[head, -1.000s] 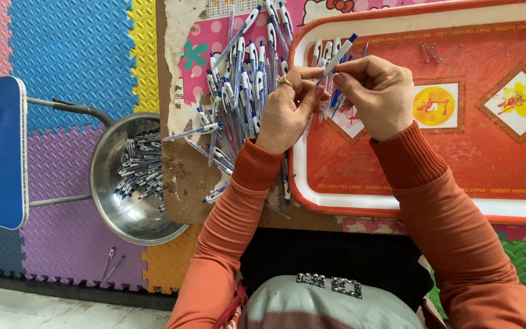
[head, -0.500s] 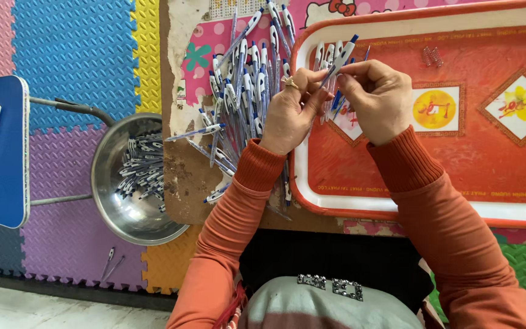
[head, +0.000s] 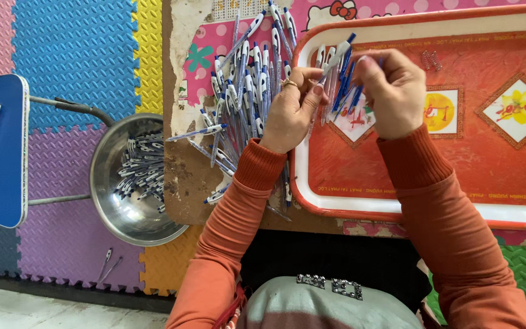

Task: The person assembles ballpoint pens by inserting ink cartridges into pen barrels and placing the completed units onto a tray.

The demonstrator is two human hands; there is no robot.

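Left hand [head: 290,113] pinches a blue-and-white pen [head: 338,58] between thumb and fingers; grip closed on the lower barrel, tip end sticking up and to the right above the knuckles. Right hand [head: 391,91] meets the same pen from the other side, fingertips closed near its upper end, with several more blue pens [head: 349,97] bunched in its grip, hanging down between both hands. All of this sits over the left edge of the red tray [head: 458,164]. Loose pen pile [head: 245,91] lies on the surface just left of the left hand. Steel bowl [head: 114,210] of pen parts stands farther left, on the foam floor mat [head: 62,61].
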